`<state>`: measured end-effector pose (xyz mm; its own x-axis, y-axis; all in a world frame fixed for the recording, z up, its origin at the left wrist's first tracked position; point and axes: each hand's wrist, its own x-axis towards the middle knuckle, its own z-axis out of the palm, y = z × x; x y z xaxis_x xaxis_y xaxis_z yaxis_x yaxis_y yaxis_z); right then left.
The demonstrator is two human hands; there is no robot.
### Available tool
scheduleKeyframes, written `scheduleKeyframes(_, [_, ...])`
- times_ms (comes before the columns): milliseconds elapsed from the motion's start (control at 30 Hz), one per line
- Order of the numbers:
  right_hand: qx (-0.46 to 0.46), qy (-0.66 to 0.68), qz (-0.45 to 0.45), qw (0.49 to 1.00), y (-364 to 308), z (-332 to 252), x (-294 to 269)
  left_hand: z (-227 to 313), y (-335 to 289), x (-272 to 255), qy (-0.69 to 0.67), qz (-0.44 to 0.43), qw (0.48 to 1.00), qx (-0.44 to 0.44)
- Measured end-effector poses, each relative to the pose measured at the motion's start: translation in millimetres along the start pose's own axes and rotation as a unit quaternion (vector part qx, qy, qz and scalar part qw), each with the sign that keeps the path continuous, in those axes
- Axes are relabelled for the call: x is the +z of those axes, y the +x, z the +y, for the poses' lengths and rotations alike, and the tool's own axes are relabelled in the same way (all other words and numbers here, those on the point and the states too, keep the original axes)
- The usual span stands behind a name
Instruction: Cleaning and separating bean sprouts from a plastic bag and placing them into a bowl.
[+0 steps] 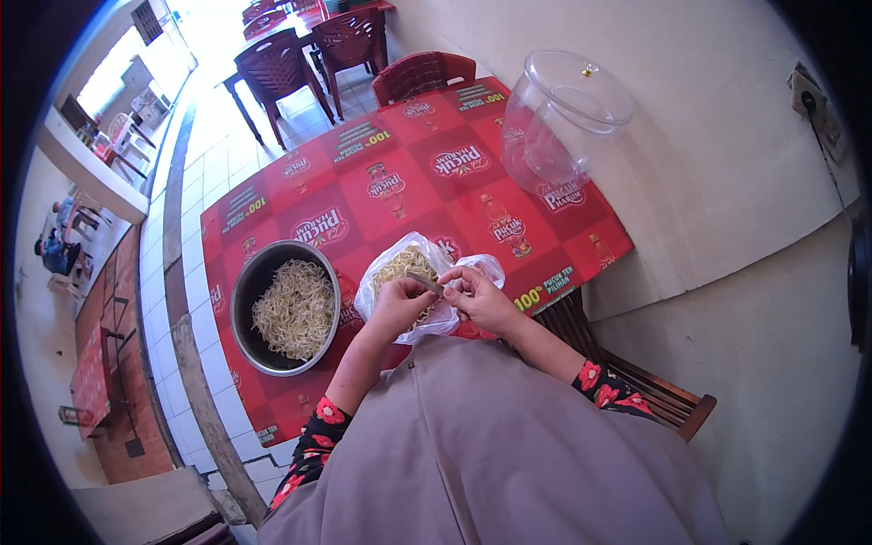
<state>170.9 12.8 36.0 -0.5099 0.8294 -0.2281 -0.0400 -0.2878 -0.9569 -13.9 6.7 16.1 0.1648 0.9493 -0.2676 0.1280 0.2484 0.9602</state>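
Observation:
A white plastic bag (368, 292) stands open at the table's near edge, with bean sprouts (400, 264) inside it. Over the bag's near side, my left hand (405, 302) is closed in a pinch, with a thin greyish strip (425, 282) at its fingertips; its kind is unclear. My right hand (479, 298) pinches close beside it, fingertips almost meeting the left ones. What the right fingers hold is too small to make out. To the left sits a deep round metal pot (238, 313) with a heap of bean sprouts (294, 310) in it.
A large clear jar (554, 136) stands at the far right of the red-covered table (354, 182), near the wall. Dark red chairs (424, 76) are beyond the table. A slatted wooden chair (668, 400) is at my right. Another white plastic bundle (486, 268) lies behind my right hand.

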Motion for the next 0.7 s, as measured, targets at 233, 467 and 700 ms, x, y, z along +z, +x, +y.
scheduleKeyframes(233, [-0.005, 0.015, 0.052, 0.999, -4, 6, -6, 13, 0, 12, 0.087, 0.006, 0.996, 0.023])
scheduleKeyframes(467, [0.016, 0.025, 0.063, 0.998, -5, 10, -13, 20, -7, 20, 0.118, -0.003, 0.993, 0.028])
scheduleKeyframes(700, [0.055, -0.011, 0.164, 0.985, 8, 14, -36, 19, -23, -13, 0.153, 0.093, 0.983, 0.038])
